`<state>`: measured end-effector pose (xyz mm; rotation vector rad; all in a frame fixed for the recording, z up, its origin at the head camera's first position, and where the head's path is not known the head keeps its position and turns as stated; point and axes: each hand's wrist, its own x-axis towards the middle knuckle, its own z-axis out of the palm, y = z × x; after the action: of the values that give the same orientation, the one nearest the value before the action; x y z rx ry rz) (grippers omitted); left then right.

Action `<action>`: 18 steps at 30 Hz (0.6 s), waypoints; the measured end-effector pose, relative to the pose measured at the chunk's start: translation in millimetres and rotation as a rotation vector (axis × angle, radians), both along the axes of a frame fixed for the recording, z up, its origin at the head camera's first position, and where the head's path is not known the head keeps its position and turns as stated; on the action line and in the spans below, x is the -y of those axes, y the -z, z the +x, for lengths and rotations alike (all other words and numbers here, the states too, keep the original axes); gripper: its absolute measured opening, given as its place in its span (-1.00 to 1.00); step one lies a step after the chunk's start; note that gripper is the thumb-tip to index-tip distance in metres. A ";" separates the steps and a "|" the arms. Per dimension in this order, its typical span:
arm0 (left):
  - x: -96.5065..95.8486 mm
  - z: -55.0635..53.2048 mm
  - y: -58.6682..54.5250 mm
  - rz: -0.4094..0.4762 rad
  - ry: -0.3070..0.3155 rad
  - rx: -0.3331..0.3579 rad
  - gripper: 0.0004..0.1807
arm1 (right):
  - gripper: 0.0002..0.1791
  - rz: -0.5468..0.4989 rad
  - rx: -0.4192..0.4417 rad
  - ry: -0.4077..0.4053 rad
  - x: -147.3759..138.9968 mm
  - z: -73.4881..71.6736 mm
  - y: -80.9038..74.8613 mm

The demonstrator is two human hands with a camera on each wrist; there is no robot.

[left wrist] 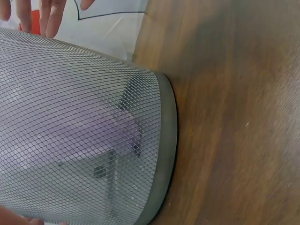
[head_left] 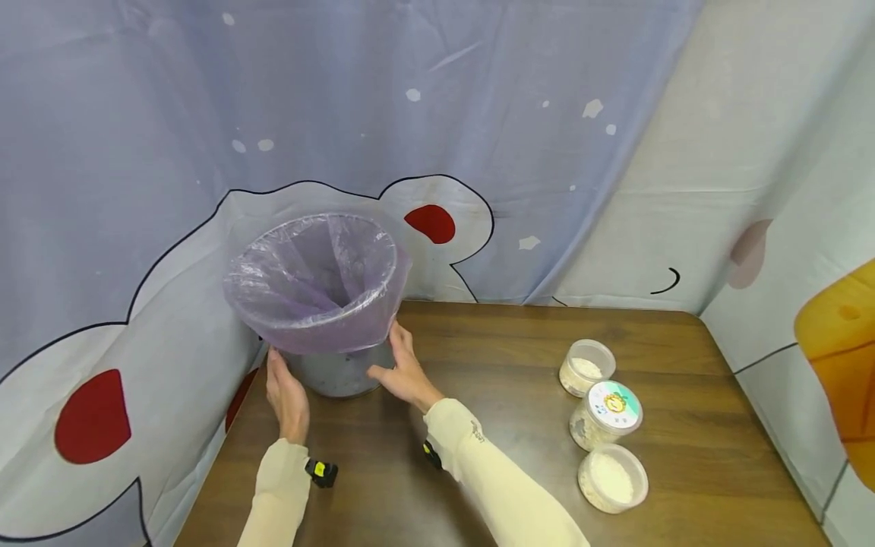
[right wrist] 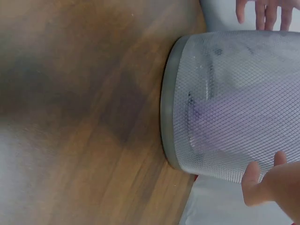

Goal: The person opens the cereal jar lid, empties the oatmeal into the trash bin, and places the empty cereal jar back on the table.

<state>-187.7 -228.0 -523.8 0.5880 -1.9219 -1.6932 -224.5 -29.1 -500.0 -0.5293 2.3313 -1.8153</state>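
Note:
A grey metal mesh wastebasket (head_left: 335,372) stands upright at the table's back left. A translucent purple bin liner (head_left: 311,334) is folded over its rim, and its purple body shows through the mesh (right wrist: 248,117). My left hand (head_left: 287,395) is at the basket's left side, fingers extended upward just below the liner's edge. On the right side, my right hand (head_left: 405,371) lies along the basket, its thumb toward the front. In the left wrist view, the fingers (left wrist: 54,16) of the right hand look straight and spread beside the mesh.
Several steps of arm's room to the right, three clear round tubs stand in a row: the back tub (head_left: 586,368) and the front tub (head_left: 613,479) hold pale contents, and the middle tub (head_left: 606,414) has a decorated lid. A printed curtain (head_left: 519,137) hangs behind the wooden table (head_left: 506,357).

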 end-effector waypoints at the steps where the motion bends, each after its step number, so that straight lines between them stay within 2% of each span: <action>1: -2.4 3.0 -0.1 -0.001 0.004 0.007 -0.35 | 0.13 0.004 -0.006 0.008 -2.1 3.9 0.8; 7: -25.2 20.6 2.3 -0.033 0.011 0.063 -0.35 | 0.14 0.091 -0.019 0.098 -20.4 28.7 5.5; 10: -37.6 26.3 2.2 -0.045 0.020 0.072 -0.39 | 0.15 0.119 -0.055 0.133 -29.6 38.0 6.4; 13: -47.8 31.2 0.6 -0.037 0.040 0.065 -0.40 | 0.17 0.121 -0.076 0.154 -37.8 45.3 7.4; 18: -63.7 41.2 -0.2 -0.030 0.090 0.055 -0.38 | 0.18 0.063 -0.090 0.217 -51.8 55.8 8.8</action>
<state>-146.5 -164.3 -523.6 0.5497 -2.0369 -1.7165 -168.8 22.6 -508.9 -0.3696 2.5873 -1.8328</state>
